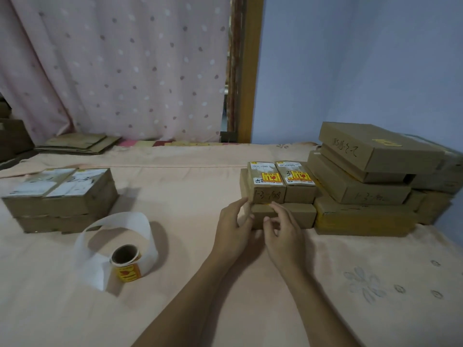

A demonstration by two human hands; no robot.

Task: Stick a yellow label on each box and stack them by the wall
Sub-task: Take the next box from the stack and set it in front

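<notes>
Two small cardboard boxes with yellow labels sit side by side on top of a lower box, next to a taller pile of flat boxes by the blue wall. My left hand has relaxed fingers, its fingertips touching the front corner of the left labelled box. My right hand hovers in front of the lower box with loosely curled fingers, holding nothing. A roll of yellow labels with a loop of white backing paper lies on the bed at the left.
A stack of boxes without yellow labels stands at the far left. Flattened cardboard lies at the back left under a pink dotted curtain. A wooden door frame meets the blue wall.
</notes>
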